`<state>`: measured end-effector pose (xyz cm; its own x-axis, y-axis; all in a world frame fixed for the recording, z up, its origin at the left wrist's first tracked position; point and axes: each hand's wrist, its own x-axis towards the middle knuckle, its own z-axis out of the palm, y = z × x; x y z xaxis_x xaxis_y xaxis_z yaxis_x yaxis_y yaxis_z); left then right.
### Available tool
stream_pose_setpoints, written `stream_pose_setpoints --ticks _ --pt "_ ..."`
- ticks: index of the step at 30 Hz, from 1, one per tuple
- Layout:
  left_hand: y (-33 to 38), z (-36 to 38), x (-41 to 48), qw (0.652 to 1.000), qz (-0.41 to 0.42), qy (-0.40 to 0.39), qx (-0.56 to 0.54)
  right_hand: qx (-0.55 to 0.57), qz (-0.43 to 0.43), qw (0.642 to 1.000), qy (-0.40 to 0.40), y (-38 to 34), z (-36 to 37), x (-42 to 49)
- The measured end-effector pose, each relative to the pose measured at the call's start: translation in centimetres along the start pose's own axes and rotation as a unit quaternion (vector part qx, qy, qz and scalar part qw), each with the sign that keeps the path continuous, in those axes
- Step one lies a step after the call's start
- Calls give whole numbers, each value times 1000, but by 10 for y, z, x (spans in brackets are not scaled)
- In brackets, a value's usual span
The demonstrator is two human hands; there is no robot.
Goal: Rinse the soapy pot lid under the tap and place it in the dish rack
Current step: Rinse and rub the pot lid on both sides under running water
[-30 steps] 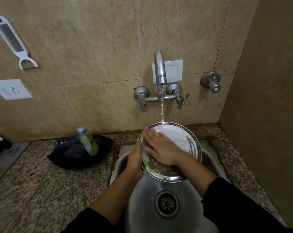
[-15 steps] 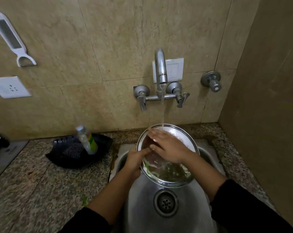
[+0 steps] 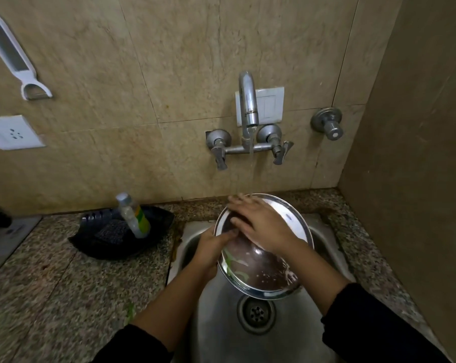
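Left grip point(image 3: 211, 247) clamps tilted steel lid point(image 3: 263, 268) – wet, shiny; right hand point(image 3: 258, 224) flat on it.

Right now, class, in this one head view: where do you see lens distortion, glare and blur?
Head view: wide-angle bending bows the wall tile lines and the hanging peeler near the edges; glare sits on the tap and the lid rim; the right hand fingertips and the bottle look slightly smeared; the sink lies in dim, soft shadow.
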<state>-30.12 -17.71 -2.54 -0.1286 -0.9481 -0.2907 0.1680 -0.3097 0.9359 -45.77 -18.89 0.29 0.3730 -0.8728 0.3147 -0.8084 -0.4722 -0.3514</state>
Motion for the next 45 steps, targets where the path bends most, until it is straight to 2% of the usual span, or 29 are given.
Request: stream_pose_setpoints --ticks 2,4,7,9,11,13,16,18,21,23,26,29,31,33,35,37,39,43,45 --pt "2 2 0 1000 11 -11 -7 15 -53 998 2 -9 0 4" --pt "5 1 -1 1000 13 -9 -17 49 -22 998 42 -1 -2 4" --pt "5 -6 -4 1000 6 3 -25 112 118 975 150 27 -5 -6" --pt "2 -9 -7 999 8 18 -28 193 228 936 185 40 -10 -14" --pt "-2 -10 -9 999 8 27 -29 290 295 893 177 44 -14 -13" --pt "-1 -11 -10 1000 -8 12 -28 347 308 871 159 46 -18 -6" --pt "18 -10 -8 997 -68 -45 9 402 262 870 118 43 -30 8" --pt "35 -3 -4 991 -64 -99 65 430 207 877 54 34 -37 19" --pt "50 8 4 987 -31 -123 103 393 134 908 -51 17 -36 37" --pt "50 11 7 989 -13 -116 86 346 117 929 -58 13 -32 42" --pt "42 12 9 993 14 -95 68 304 178 936 9 24 -32 36" --pt "34 11 9 996 18 -46 69 326 266 902 97 43 -30 25" --pt "31 11 10 997 17 -34 65 310 293 897 119 44 -29 22" --pt "32 14 10 998 18 -33 58 267 262 921 108 33 -27 24" --pt "33 18 9 997 24 -43 57 208 171 961 68 17 -24 28" --pt "34 21 7 996 29 -50 62 190 118 974 30 7 -23 32" --pt "35 18 5 997 28 -45 56 223 145 964 31 15 -25 33" --pt "32 5 -2 1000 15 -1 22 294 297 899 131 46 -28 18" --pt "31 1 -4 1000 16 8 7 296 322 886 154 54 -27 11"
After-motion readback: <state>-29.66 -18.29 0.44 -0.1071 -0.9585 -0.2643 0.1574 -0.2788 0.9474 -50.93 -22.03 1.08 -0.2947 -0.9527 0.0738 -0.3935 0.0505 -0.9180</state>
